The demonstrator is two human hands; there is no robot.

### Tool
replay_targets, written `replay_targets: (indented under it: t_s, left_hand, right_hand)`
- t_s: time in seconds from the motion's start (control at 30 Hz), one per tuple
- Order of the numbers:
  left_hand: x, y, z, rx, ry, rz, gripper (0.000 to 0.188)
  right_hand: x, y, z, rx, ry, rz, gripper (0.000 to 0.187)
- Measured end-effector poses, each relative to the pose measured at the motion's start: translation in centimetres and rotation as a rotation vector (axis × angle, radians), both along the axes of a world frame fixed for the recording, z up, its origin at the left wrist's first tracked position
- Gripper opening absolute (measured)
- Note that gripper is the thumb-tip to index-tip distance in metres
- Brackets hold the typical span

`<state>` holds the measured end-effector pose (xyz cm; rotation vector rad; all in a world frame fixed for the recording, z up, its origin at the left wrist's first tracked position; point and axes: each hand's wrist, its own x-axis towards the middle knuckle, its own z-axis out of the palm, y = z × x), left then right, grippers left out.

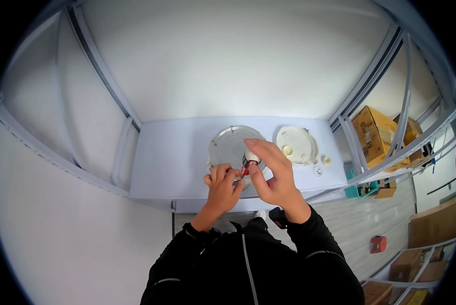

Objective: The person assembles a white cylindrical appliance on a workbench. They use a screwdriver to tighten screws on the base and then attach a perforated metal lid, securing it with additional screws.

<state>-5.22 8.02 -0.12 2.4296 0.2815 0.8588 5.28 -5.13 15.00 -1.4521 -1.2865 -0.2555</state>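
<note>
Over the table's middle, my right hand (277, 180) is closed around a small bottle (248, 161) with a red, black and white label, its thumb and fingers on either side. The bottle is tilted. My left hand (223, 189) is closed at the bottle's lower, red end, fingertips pressed together; what they pinch is too small to tell. Under both hands lies a round, shiny, see-through dish-like part (231, 141) with a ribbed surface, its near side partly hidden by my hands.
A round white plastic part (300, 147) lies to the right on the white table (169, 152). Beside it are a small cream-coloured piece (326, 160) and a small white disc (317, 171). Metal frame posts flank the table. Cardboard boxes (378, 137), a teal basket (354, 190) and a red stool (378, 244) stand farther right.
</note>
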Motion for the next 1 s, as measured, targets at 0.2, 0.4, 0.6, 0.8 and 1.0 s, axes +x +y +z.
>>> replay_targets:
  t_s: [0.2,0.4,0.6,0.8,1.0]
  left_hand:
    - [0.1,-0.2,0.2,-0.009,-0.019,0.01,0.025]
    - [-0.1,-0.3,0.4,-0.034,-0.029,0.001,0.023]
    - [-0.1,-0.6,0.8,-0.032,-0.031,0.013,0.02]
    - [0.0,-0.7,1.4,0.034,-0.046,0.041,0.019]
    - [0.2,-0.9,1.4,0.006,-0.046,0.049,0.021]
  right_hand:
    - [0.5,-0.8,-0.6,-0.069,-0.075,-0.069,0.043]
    - [0.1,-0.4,0.4,-0.022,0.002,0.026,0.045]
    - [0.3,-0.8,-0.9,-0.051,-0.032,-0.065,0.047]
    - [0.2,-0.5,0.2,-0.022,-0.008,-0.044,0.048]
    - [0.4,-0.9,-0.4,-0.04,0.039,-0.035,0.049]
